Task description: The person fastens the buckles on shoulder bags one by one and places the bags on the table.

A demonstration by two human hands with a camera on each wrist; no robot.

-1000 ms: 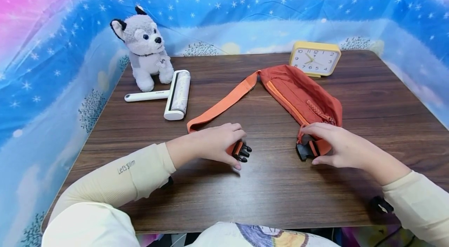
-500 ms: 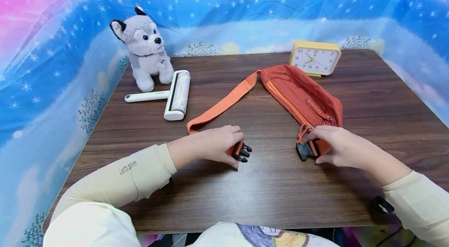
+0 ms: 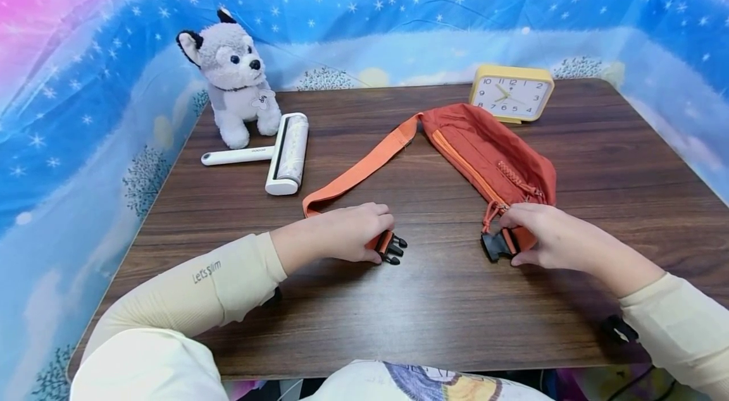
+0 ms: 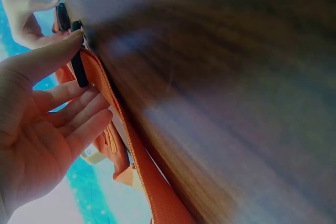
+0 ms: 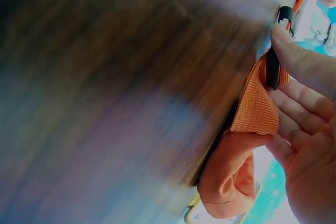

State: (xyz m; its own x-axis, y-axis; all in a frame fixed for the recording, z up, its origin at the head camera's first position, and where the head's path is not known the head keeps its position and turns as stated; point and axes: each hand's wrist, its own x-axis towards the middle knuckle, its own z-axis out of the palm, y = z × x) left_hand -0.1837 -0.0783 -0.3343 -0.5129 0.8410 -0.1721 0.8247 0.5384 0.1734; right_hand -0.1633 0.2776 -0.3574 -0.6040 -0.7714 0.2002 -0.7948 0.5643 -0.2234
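A rust-red waist bag [image 3: 484, 154] lies on the dark wooden table, its orange strap [image 3: 364, 164] running off to the left. The left hand [image 3: 355, 231] pinches the black pronged buckle half [image 3: 393, 248] on the strap between thumb and fingers; in the left wrist view the thumb is at one edge of this buckle half [image 4: 80, 66]. On the other side, the right hand [image 3: 555, 238] pinches the black socket buckle half [image 3: 497, 245] by its edges, beside the bag's zipper cord. The two halves lie apart, facing each other across the table.
A yellow-framed clock [image 3: 511, 92] stands behind the bag. At the back left sits a grey-and-white plush dog [image 3: 242, 81], with a white lint roller [image 3: 287, 154] in front of it. Patterned blue and pink cloth [image 3: 398, 15] surrounds the table [image 3: 433, 325].
The left thumb has closed in on the pronged buckle half. The right fingers have drawn back slightly and closed on the socket half. The bag has stayed in place.
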